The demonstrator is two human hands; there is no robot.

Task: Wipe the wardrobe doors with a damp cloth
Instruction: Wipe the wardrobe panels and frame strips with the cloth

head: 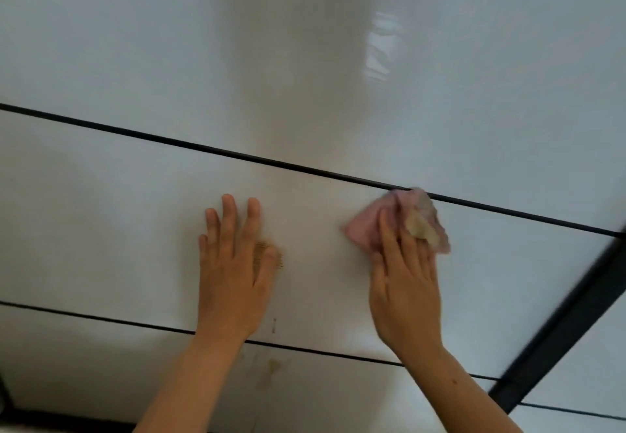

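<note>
A glossy white wardrobe door [305, 70] fills the view, split by thin black lines into bands. My left hand [233, 263] lies flat on the middle band with straight, spread fingers. To its right, my right hand [404, 280] presses a crumpled pink cloth [410, 221] against the same band with straight fingers. The cloth's top edge touches the upper black line [169, 141]. A beige patch shows on the cloth.
A thick black frame bar [569, 324] runs diagonally at the right. A lower black line [101, 319] crosses under my wrists. Brownish stains [274, 365] mark the bottom band between my forearms. A dark edge sits at the bottom left.
</note>
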